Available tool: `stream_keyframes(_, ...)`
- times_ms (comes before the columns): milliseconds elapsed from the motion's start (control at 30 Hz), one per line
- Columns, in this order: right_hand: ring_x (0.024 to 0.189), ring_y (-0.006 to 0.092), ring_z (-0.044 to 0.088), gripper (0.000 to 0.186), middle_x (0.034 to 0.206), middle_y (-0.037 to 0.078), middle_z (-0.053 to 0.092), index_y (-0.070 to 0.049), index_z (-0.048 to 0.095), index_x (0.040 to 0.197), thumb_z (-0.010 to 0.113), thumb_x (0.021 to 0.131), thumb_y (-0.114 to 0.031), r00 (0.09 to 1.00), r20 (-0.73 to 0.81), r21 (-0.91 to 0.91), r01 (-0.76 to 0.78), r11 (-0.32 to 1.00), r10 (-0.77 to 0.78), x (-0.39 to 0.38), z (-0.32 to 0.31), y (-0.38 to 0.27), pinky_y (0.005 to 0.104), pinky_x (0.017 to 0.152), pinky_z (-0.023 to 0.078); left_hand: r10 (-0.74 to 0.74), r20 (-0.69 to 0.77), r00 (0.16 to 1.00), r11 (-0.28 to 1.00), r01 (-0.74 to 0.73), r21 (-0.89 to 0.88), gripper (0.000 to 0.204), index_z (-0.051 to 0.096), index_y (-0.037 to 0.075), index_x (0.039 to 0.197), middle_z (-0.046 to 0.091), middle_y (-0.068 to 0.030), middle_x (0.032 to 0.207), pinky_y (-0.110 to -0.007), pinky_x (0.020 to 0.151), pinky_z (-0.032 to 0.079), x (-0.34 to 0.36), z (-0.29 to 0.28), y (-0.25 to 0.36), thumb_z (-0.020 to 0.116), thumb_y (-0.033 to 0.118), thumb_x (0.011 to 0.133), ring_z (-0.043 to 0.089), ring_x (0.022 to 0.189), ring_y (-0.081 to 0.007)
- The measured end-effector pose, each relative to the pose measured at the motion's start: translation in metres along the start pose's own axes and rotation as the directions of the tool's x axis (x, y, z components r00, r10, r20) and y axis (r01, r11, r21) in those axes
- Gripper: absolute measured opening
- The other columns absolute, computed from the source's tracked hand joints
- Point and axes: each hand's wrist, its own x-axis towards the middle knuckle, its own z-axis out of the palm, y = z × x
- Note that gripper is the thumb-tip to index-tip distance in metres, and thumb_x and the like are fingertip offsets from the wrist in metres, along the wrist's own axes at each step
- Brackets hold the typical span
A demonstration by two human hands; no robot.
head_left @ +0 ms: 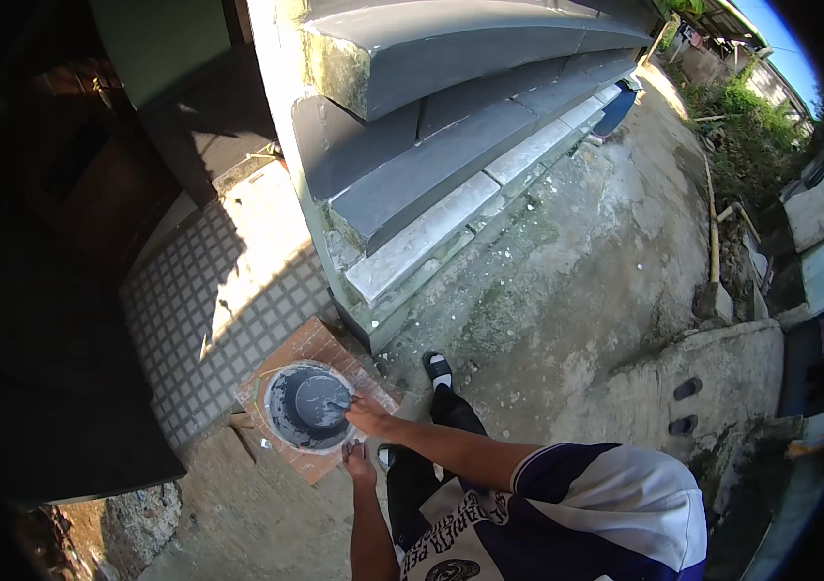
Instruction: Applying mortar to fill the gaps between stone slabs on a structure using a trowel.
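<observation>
Stoops over a bucket (281,412), set on a brown board (301,347) on the ground (567,281), near the corner of the grey steps (431,198). Holds a tool (337,405) in the right hand (366,414), closed around the near end, with the far end inside the bucket, close to the wall nearest the body. Cannot tell the exact kind of tool. Shows grey paste (320,394) within the bucket, and pale smears about the rim. Has the left hand (358,463) at the bucket's near outer side, partly curled; cannot tell whether gripping the rim or only resting beside it. Wears a purple and white shirt (615,504) and a dark slide (438,365) with a white sock (443,382), visible just beyond the board. Shows also a checked floor (175,339) left of the steps, and two dark sandals (688,388) well apart, off to the right.
</observation>
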Motion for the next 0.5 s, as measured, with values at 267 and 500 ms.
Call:
stream_keyframes(267,0.099,0.0256,0.059,0.019,0.085,0.011,0.065,-0.008,0.066,0.089,0.05,0.083,-0.017,0.993,0.117,0.077,-0.005,0.997,-0.004,-0.017,-0.001,-0.003,0.037,0.092,0.041,0.001,-0.085,0.996,0.995,-0.01,-0.101,0.068,0.025,0.001,0.137,0.035,-0.0111,0.138,-0.041,0.105,0.034,-0.007,0.001,-0.003,0.055,0.001,0.076,0.038,0.126,-0.0253)
stream_keyframes(500,0.092,0.0315,0.061,0.022,0.09,0.017,0.065,-0.004,0.065,0.096,0.05,0.087,-0.018,0.997,-0.016,0.202,-0.07,0.977,0.075,-0.013,-0.01,0.003,0.0428,0.085,0.045,-0.002,-0.049,0.999,0.992,-0.004,-0.128,0.057,0.036,0.001,0.131,0.04,-0.0095,0.137,-0.037,0.107,0.032,0.003,0.0,-0.003,0.055,0.006,0.078,0.041,0.126,-0.0215)
